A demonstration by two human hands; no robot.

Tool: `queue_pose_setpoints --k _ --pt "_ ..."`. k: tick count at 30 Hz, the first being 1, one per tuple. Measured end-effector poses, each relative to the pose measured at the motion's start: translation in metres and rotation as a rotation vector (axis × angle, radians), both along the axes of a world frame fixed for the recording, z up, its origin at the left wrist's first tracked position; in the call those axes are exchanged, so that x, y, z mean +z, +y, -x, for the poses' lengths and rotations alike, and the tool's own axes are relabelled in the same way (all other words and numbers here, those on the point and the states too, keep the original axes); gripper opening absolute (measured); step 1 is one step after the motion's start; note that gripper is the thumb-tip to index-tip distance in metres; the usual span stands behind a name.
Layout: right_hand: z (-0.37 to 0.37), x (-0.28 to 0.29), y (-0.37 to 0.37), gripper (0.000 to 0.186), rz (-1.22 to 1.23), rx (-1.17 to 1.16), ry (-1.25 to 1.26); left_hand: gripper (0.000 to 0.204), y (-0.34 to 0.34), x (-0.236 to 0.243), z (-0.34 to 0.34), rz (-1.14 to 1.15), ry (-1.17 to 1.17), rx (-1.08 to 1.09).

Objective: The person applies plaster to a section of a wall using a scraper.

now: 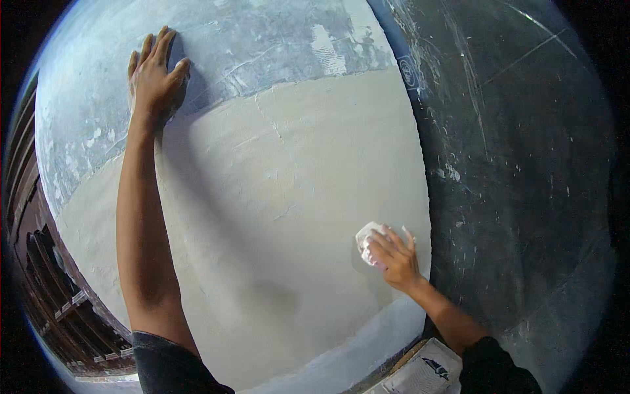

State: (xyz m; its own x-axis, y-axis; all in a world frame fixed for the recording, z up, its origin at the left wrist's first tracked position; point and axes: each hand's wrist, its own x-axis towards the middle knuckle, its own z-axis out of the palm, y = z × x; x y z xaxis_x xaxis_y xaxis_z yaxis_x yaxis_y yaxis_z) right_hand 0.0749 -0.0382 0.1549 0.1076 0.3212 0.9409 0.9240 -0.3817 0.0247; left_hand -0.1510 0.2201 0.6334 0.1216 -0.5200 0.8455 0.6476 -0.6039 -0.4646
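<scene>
Right hand point(399, 264), lower right of centre in the head view, grips a small white object point(370, 238) at the cream wall point(308, 171); left hand point(156, 84), upper left, lies flat, fingers spread, on the grey part above.

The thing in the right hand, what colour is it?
White. The thing in the right hand shows best in the head view.

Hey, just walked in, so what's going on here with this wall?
A person is at a patchy wall. Their left hand is spread against its blue-grey upper band. Their right hand holds a white pad-like thing at the cream-coloured area below, near the dark surface on the right. Exactly what the pad is, I can't tell.
</scene>
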Motion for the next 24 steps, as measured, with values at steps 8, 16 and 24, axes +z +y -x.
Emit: queue_pose_setpoints --k 8,16,24 --pt "-0.042 0.245 0.0 0.058 -0.375 -0.046 -0.17 0.063 -0.004 0.001 -0.005 -0.011 0.022 -0.066" --pt "0.024 -0.045 0.004 0.042 0.167 -0.036 0.251 0.057 0.006 -0.001 0.007 -0.061 0.027 0.038" --pt "0.142 -0.316 -0.109 0.044 0.078 0.092 1.031 0.067 -0.019 -0.075 -0.037 0.015 0.171 -0.601"
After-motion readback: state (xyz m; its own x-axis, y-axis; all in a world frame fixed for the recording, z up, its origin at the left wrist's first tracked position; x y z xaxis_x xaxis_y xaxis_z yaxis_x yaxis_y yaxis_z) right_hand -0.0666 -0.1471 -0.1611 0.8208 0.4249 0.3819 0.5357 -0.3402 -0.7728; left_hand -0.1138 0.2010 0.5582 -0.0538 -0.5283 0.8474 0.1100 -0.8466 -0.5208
